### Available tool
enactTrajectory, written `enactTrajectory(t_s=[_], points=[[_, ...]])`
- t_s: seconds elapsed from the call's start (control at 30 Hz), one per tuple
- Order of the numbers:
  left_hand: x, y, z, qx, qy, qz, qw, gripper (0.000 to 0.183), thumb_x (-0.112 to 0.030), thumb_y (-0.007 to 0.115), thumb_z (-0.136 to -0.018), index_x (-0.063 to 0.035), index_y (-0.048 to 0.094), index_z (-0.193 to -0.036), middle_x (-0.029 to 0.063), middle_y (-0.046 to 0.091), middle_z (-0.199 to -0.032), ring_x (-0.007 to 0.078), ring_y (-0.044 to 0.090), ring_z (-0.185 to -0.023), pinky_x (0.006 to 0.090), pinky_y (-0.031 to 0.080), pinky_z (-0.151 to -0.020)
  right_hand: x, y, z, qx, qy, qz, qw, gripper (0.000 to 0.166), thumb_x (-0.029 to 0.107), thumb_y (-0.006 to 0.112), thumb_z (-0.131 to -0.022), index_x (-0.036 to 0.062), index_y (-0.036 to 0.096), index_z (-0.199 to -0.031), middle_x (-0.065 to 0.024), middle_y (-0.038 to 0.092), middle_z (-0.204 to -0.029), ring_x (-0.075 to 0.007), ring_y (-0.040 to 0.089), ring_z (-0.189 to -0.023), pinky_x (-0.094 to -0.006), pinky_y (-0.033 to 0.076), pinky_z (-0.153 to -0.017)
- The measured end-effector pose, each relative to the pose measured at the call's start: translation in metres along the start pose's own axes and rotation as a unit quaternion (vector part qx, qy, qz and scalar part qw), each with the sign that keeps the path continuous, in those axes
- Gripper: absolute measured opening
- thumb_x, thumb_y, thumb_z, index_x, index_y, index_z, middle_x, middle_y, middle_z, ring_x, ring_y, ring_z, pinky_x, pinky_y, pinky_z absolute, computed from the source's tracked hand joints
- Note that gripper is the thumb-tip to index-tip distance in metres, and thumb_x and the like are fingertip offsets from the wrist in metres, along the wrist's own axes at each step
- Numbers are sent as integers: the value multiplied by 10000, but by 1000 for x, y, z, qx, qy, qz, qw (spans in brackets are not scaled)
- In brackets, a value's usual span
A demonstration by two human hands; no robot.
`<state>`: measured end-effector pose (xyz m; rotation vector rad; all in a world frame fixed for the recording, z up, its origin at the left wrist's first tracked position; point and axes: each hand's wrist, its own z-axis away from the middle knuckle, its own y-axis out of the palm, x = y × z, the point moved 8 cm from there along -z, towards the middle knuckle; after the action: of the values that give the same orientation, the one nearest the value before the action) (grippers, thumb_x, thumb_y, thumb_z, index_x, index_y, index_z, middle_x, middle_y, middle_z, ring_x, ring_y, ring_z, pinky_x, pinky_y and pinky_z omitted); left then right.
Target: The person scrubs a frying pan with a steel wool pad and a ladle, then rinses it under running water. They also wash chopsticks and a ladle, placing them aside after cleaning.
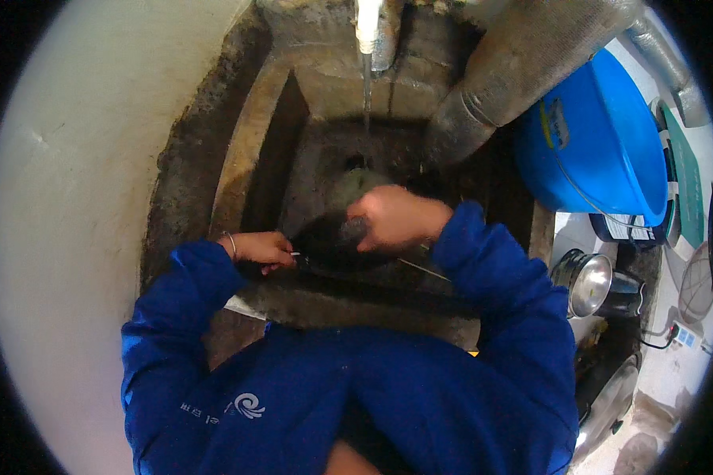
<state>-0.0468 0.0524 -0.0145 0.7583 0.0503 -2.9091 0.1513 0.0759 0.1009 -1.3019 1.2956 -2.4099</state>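
Observation:
My left hand (265, 250), with a bangle at the wrist, grips the edge of a dark pan (321, 240) low in a concrete sink (261, 127). A small pale piece shows at its fingertips. Over the pan's right side is my right hand (395, 217), blurred, its fingers curled around a small grey thing (356, 227), perhaps a scouring pad. Water (366, 83) runs from a white tap (367, 29) into the sink beyond the pan. Shadow hides much of the pan's outline.
A thick foil-wrapped pipe (511, 77) slants down into the sink's right side. Beyond it a blue bucket (588, 136) stands tilted in view. Metal bowls (591, 285), a power socket (685, 336) and a pan lid (609, 404) are at right. A pale wall (83, 208) closes the left.

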Motion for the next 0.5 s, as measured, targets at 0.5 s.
enactTrajectory(t_s=[0.5], points=[[-17,10,-1,-226,47,-284,931,296,-266,585,-818,-17,619,-973,208,641,-836,363,623,-796,443,490,-710,-32,96,32,96,69,-106,987,381,285,734,-671,93,599,-972,-160,645,-797,-367,610,-820,-465,469,-692]])
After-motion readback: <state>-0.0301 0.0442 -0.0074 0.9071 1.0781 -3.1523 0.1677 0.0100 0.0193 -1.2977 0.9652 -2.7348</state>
